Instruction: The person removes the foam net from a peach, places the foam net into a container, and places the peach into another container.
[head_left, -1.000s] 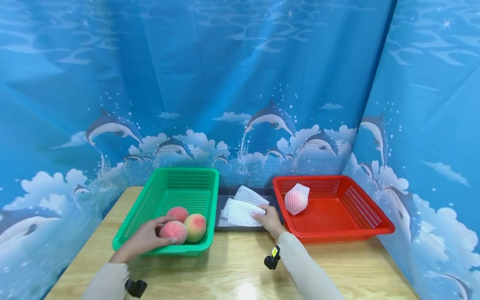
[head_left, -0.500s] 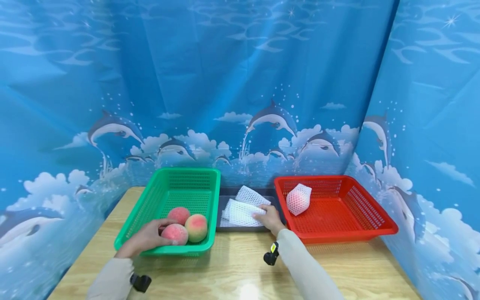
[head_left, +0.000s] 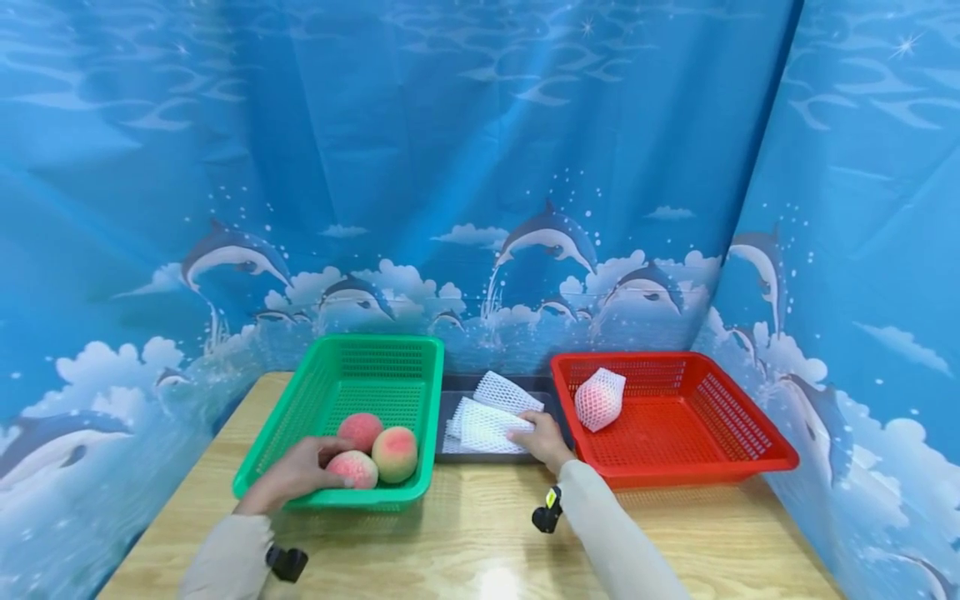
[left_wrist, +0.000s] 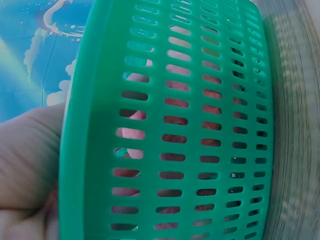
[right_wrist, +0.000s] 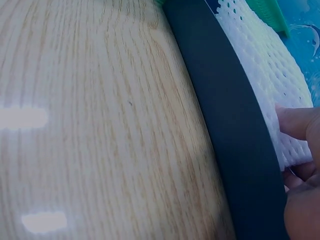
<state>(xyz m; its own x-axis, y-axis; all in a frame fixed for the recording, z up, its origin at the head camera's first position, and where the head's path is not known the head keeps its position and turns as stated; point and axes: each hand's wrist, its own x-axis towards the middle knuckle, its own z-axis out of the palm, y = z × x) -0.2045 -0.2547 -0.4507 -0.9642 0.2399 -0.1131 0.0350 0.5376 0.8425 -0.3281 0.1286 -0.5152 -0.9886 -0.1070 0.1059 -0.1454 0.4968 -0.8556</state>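
Note:
In the head view my left hand (head_left: 296,473) reaches over the near left side of the green basket (head_left: 255,433) and grips the front peach (head_left: 352,470). Two more peaches touch it: a red one (head_left: 360,431) behind and a yellowish one (head_left: 395,454) to the right. The basket's slotted wall hides most of this grasp in the left wrist view. Over the dark tray (right_wrist: 225,110), my right hand (head_left: 542,437) pinches the right end of a white foam fruit net (head_left: 487,427). Its thumb lies on top of the mesh in the right wrist view; the other fingers are partly hidden.
Another foam net (head_left: 506,392) lies behind in the tray, which sits between the two baskets. A red basket (head_left: 675,479) on the right contains one net-wrapped peach (head_left: 600,400). All stand on a wooden table (head_left: 450,542) before a blue dolphin curtain (head_left: 420,167).
The head view has drifted slightly, so everything appears a little further right. Both hands stay at the same peach and foam net, with the left fingers shifting only slightly.

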